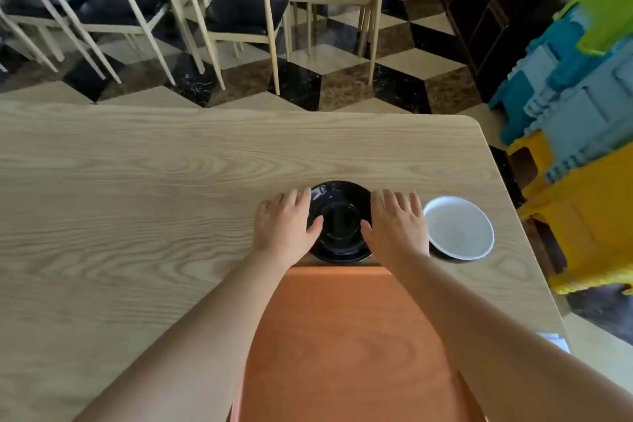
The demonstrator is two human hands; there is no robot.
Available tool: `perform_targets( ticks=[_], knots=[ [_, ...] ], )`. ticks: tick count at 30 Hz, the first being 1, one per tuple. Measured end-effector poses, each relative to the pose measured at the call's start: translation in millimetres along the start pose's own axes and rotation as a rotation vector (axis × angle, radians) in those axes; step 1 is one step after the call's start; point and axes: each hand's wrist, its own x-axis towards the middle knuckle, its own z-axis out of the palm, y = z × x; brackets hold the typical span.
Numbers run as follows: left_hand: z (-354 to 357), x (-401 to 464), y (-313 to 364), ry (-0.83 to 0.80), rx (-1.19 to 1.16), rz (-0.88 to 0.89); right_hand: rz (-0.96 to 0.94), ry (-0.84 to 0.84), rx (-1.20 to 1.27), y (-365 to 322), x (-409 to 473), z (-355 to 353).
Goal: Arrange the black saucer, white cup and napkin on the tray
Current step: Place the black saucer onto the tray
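The black saucer [340,221] lies on the light wooden table [137,188], just beyond the far edge of the orange-brown tray [346,336]. My left hand [284,224] rests on its left rim, thumb over the dish. My right hand [397,224] rests on its right rim in the same way. Fingers of both hands are spread flat, not curled under it. A white cup or bowl [459,228] stands to the right of my right hand, close to the table's right edge. No napkin is in view.
The table's right edge and rounded far corner [476,127] lie near the white cup. Stacked blue, green and yellow plastic pieces [582,134] stand on the floor to the right. Chairs [239,14] and other tables stand beyond the far edge.
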Motion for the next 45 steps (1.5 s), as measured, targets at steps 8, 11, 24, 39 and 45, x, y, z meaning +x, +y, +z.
perform_targets(
  ticks=[8,11,24,39,45],
  knots=[
    [15.5,-10.3,3.7,-0.161,-0.105,-0.163,-0.018,-0.118,-0.119,-2.1,-1.3,10.3],
    [16.1,-7.8,7.8,-0.180,-0.336,-0.252,0.000,-0.086,-0.070,-2.4,-0.2,11.2],
    [-26.8,-26.1,-24.1,-0.168,-1.303,-0.780,0.192,-0.005,0.613,-20.5,-5.5,-17.7],
    [-49.8,-120.5,-46.9,-0.383,-1.080,-0.689,0.380,-0.213,1.143,-34.9,-97.8,-12.5],
    [-47.9,-133.7,-47.8,-0.417,-1.013,-0.669,0.459,-0.225,1.221,-38.4,-114.9,-1.1]
  ],
)
